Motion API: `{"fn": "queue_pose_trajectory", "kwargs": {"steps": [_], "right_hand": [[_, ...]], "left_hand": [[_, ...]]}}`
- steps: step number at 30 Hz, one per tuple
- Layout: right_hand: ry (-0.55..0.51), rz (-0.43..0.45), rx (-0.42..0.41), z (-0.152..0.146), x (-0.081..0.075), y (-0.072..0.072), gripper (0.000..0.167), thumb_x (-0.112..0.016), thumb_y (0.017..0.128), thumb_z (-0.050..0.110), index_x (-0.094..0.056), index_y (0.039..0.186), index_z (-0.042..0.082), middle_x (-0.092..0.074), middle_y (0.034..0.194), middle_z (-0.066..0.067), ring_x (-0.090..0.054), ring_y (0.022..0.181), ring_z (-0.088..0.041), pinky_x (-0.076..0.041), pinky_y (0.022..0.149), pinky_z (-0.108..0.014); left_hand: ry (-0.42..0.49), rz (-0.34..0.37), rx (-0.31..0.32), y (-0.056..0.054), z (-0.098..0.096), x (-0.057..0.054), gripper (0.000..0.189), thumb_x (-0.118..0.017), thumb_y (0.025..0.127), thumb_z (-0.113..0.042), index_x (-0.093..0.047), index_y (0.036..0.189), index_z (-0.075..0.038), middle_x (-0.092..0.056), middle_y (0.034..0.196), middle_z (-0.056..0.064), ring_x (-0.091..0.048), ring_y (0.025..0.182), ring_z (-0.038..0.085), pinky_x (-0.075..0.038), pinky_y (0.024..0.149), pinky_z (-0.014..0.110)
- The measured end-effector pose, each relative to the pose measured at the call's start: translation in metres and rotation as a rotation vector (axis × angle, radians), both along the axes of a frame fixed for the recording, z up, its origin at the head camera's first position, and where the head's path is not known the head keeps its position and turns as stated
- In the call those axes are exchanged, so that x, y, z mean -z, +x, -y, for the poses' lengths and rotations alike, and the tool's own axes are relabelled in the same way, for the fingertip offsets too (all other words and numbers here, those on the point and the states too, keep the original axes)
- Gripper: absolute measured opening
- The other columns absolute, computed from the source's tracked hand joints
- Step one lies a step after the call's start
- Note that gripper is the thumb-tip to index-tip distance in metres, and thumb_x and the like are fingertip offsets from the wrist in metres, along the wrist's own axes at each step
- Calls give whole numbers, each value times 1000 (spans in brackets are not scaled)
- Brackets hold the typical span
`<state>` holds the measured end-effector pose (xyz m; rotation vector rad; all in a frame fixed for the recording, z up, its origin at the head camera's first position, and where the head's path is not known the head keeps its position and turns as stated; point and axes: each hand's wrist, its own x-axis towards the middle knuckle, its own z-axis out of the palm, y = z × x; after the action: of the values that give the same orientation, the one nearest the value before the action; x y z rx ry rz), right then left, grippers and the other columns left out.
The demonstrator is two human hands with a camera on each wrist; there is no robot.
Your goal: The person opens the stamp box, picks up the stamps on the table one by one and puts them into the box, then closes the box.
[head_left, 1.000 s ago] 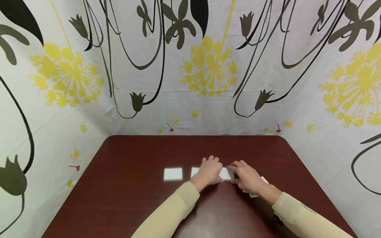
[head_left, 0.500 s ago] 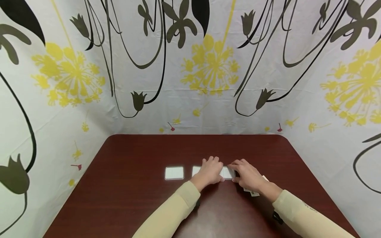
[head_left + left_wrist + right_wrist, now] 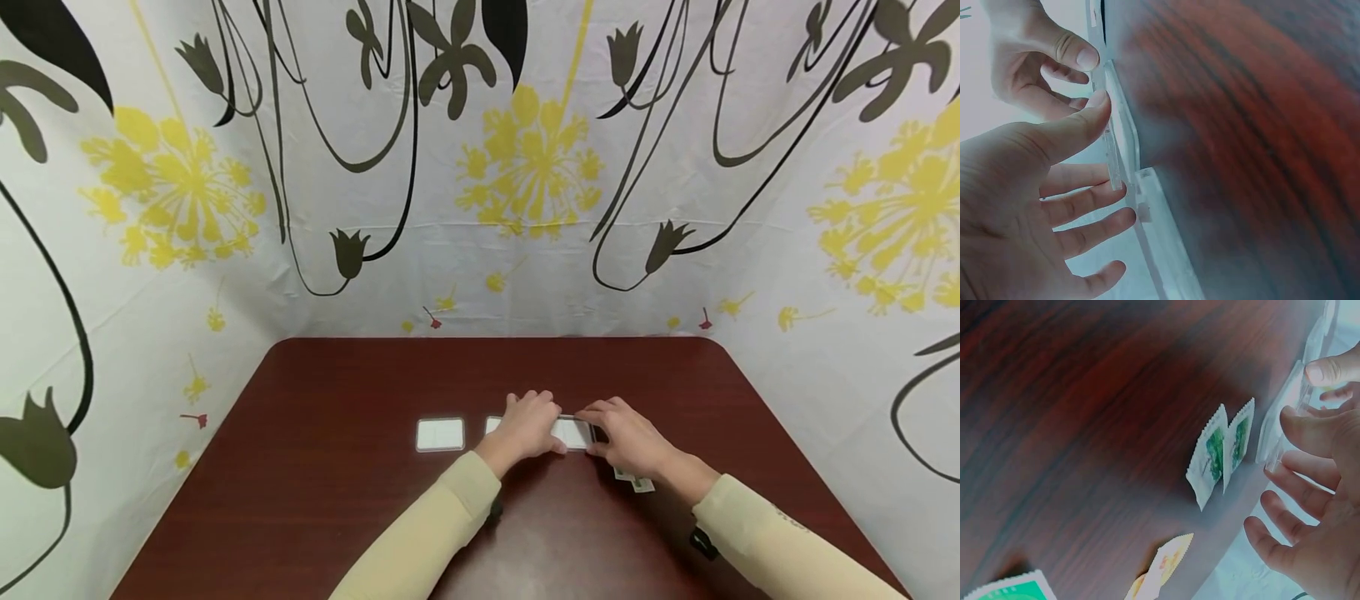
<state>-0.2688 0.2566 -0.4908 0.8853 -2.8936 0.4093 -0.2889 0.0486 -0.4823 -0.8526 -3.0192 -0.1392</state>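
Both hands hold a flat, clear plastic case [image 3: 573, 432] with a white inside, one hand at each end. My left hand [image 3: 528, 425] pinches its left end between thumb and fingers, while my right hand [image 3: 632, 439] grips the right end the same way. In the left wrist view, a thin clear panel [image 3: 1114, 159] stands between the left thumb and fingers, just over another clear piece [image 3: 1124, 119]. Part of a second case [image 3: 492, 424] shows from behind the left hand. Two postage stamps with green pictures [image 3: 1215, 456] lie beside the right hand.
A third white case [image 3: 440, 435] lies at the left of the row. Below the right wrist, stamps [image 3: 636, 481] lie on the dark red-brown table [image 3: 337, 517]. A yellowish stamp [image 3: 1171, 562] and a bright green one [image 3: 1013, 589] show nearer the right wrist camera. Patterned cloth [image 3: 480, 283] hangs behind.
Both hands keep their hold on the case with only slight shifts. The right wrist has moved a little, covering a pale stamp edge seen beside it before.
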Motion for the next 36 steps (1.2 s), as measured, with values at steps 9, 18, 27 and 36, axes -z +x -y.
{"fn": "queue_pose_trajectory", "kwargs": {"steps": [9,18,27,36], "right_hand": [[-21,-52,-7,-4,-7,-4,51,-86,80,14,-69,127,4,-64,126,-8,-55,113,-28,-51,85,-46],[-25,-41,-11,-4,-13,-13,51,-85,82,16,-68,129,4,-63,130,-11,-54,117,-30,-50,90,-49],[-21,-32,8,-2,-18,-31,50,-83,84,16,-67,130,3,-62,132,-12,-52,120,-33,-49,93,-51],[19,-52,21,2,-17,-56,48,-82,84,14,-68,129,3,-62,132,-12,-52,119,-35,-49,92,-52]], "left_hand": [[82,-21,26,-4,6,-7,51,-86,77,-49,-75,117,-20,-61,99,-8,-56,89,13,-39,78,40],[129,-5,39,-14,13,-7,56,-83,82,-45,-70,129,-19,-63,118,-7,-58,105,16,-40,86,43],[173,11,24,-29,19,-6,57,-80,85,-46,-68,133,-19,-62,129,-5,-57,114,18,-39,93,47],[189,-3,-17,-49,18,-1,58,-80,85,-45,-66,136,-21,-60,131,-5,-56,116,19,-38,98,49]]}}
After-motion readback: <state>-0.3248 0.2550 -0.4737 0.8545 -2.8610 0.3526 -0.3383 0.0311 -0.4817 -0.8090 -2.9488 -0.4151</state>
